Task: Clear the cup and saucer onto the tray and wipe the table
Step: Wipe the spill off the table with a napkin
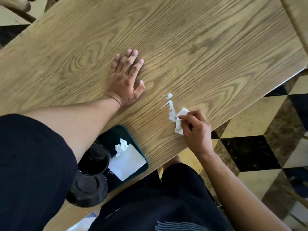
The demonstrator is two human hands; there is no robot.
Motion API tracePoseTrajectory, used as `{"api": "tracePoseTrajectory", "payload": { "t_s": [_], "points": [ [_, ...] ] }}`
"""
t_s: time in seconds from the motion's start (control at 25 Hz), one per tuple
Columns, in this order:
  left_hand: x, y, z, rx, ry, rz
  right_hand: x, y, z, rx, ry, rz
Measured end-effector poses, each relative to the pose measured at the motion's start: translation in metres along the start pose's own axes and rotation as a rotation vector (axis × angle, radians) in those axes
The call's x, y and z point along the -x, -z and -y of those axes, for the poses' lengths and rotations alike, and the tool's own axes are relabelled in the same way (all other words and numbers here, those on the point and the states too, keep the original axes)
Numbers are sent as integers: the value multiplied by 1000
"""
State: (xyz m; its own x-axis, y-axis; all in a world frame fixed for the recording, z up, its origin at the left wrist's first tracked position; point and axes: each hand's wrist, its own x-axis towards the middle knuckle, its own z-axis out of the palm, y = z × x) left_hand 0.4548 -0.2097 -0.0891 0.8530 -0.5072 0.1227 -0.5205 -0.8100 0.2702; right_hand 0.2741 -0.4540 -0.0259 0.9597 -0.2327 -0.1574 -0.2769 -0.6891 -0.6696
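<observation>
My left hand [125, 79] lies flat on the wooden table [191, 40], fingers spread, holding nothing. My right hand [195, 130] pinches a white tissue [180, 120] against the table at the lower end of a white spill [170, 104]. Near the front edge sits a dark green tray [141, 152]. On it are a black cup [94, 158], a black saucer [88, 189], a flat white napkin [127, 161] and a crumpled tissue [121, 145]. My left forearm hides part of the tray.
The table's right corner [304, 63] is rounded, and beyond it lies a black and cream tiled floor [250, 147]. A chair [18, 7] shows at the top left. My dark shorts and knee are under the front edge.
</observation>
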Motion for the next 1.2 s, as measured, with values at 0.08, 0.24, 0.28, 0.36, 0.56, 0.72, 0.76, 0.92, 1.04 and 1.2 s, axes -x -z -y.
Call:
{"api": "tracePoseTrajectory", "payload": {
  "t_s": [0.08,0.24,0.28,0.36,0.56,0.72,0.76,0.92,1.04,1.2],
  "points": [
    [-1,-1,1,6,9,-5,-9,4,0,-8,-63,-31],
    [-1,-4,4,-2,2,-35,-66,-3,13,-53,-146,-81],
    [-1,-5,5,-12,-13,-44,-83,-6,17,-67,-146,-75],
    [-2,-5,7,-24,-31,-61,-108,-14,28,-61,-96,-47],
    [-2,-3,3,11,-3,-25,-83,-33,51,-15,290,294],
    [-2,0,4,32,11,0,-79,-24,42,8,405,480],
    [-2,-1,3,21,11,-10,-86,-22,41,25,399,470],
    [-2,-6,4,-10,-11,-66,-113,-7,31,55,191,220],
    [-3,-3,3,0,0,-55,-106,-1,24,20,5,97],
    [-3,1,-1,41,25,-23,-46,-17,32,35,289,433]
  ]
}}
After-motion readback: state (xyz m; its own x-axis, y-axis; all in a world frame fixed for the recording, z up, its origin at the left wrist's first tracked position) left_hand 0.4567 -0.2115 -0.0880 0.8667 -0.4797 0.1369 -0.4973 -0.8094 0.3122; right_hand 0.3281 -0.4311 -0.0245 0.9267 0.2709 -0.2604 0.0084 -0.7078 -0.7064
